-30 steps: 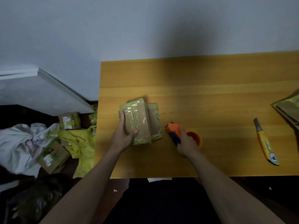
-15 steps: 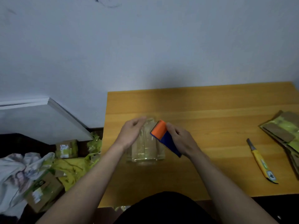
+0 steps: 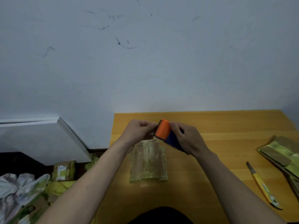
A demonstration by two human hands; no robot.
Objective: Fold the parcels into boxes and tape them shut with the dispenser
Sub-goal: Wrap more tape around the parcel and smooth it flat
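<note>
Right hand (image 3: 186, 139) grips dispenser (image 3: 166, 133) above the bench (image 3: 210, 126); left hand (image 3: 137, 133) pinches at its orange end, likely the tape. Taped parcel (image 3: 148, 162) lies flat just below, toward 6 o'clock. More flat parcels (image 3: 281, 152) at 3 o'clock look unfolded, so most work remains.

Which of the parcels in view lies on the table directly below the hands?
The flat parcel at the table's left, under both hands; the flattened parcels lie at the right edge, others on the floor.

Table (image 3: 226, 126): wood, smooth, satin sheen, visible grain.
Parcel (image 3: 148, 162): brown cardboard under glossy, wrinkled clear tape.
Dispenser (image 3: 163, 130): smooth orange and dark blue plastic, matt.
Knife (image 3: 263, 186): yellow plastic handle, dull metal blade.
Flattened parcels (image 3: 281, 152): matt cardboard, shiny yellow-green tape.
Wall (image 3: 145, 62): matt paint, scuffed.
</note>
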